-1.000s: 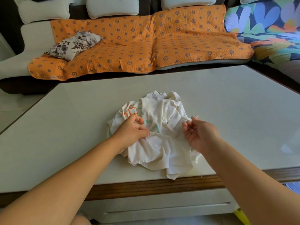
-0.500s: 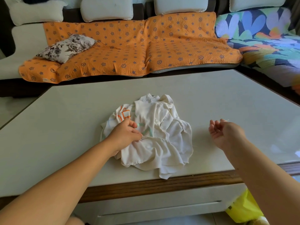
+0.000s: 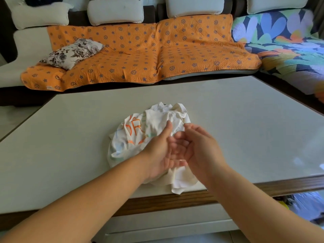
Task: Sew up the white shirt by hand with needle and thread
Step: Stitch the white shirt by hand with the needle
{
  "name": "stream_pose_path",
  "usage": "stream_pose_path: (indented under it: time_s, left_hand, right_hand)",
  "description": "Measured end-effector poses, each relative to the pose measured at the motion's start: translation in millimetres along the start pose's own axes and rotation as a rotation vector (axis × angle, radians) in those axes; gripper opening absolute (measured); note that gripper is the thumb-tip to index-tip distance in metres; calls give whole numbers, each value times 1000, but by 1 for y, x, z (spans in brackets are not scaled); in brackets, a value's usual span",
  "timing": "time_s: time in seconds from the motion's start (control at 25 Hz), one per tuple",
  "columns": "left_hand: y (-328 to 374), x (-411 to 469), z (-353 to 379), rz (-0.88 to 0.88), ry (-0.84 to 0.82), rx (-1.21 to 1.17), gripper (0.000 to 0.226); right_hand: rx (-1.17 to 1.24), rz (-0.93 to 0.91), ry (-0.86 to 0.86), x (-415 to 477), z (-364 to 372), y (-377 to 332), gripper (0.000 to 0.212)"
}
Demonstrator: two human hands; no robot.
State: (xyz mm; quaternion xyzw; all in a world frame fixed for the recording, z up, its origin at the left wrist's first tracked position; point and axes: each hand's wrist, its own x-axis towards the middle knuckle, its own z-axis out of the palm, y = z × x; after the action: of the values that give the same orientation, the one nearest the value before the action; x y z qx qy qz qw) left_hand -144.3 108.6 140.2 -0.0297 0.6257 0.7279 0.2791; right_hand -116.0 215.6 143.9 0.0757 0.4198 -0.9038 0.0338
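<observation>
Left hand [image 3: 156, 155]: being held over the shirt [image 3: 140, 135] with the thumb raised. Whether cloth is being pinched cannot be told.
Right hand [image 3: 203, 151]: being held close against the left, fingers [image 3: 192, 128] curling inward. Whether anything is being grasped cannot be told, as the fingertips are blurred.
Needle and thread: not being made out anywhere; too fine to show, or being hidden between the hands.
Shirt position: lying crumpled on the table [image 3: 70, 137], directly under both hands. Most of it is spreading leftward and beyond the meeting fingers, and a corner is reaching the near table edge below the wrists.
Deciding relation: the cloth is lying just beneath and ahead of the point where the hands are meeting. No long axis is being shown by the bundle.
Nearer hand: neither, as both are being kept equally close.
Step judged: a stitch is being prepared, or thread is being handled.
Risk judged: lower layers being caught by a stitch.
</observation>
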Motion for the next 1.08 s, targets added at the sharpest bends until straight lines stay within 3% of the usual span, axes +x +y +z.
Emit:
stream_pose_path:
  time_s: [0.04,0.12,0.2,0.28,0.48,0.6,0.76,0.88,1.08]
  left_hand:
    - [4,-1,-5,-56,-59,-163,62]
    - [12,-1,-21,-8,-53,-303,35]
    - [20,1,-40,75,93,-410,14]
    - [21,6,-60,125,228,-423,15]
    - [8,1,-82,175,249,-14,21]
    - [1,-3,-77,298,218,338,25]
    - [3,0,-78,380,294,477,29]
    - [5,4,-84,310,319,347,27]
    - [7,9,-99,72,323,-29,21]
  right_hand:
    - [-37,28,-92,-9,4,3,10]
    - [-164,88,-205,-19,3,6,13]
    - [-351,122,-144,-18,-2,3,10]
    - [-556,106,7,-8,-13,-3,9]
    - [-857,-1,159,20,-21,-3,15]
    - [-1010,-184,91,33,-2,13,18]
    - [-1200,-258,-68,50,14,36,21]
    - [-1253,-244,-185,57,11,42,22]
    - [-1164,-219,-226,56,1,46,20]
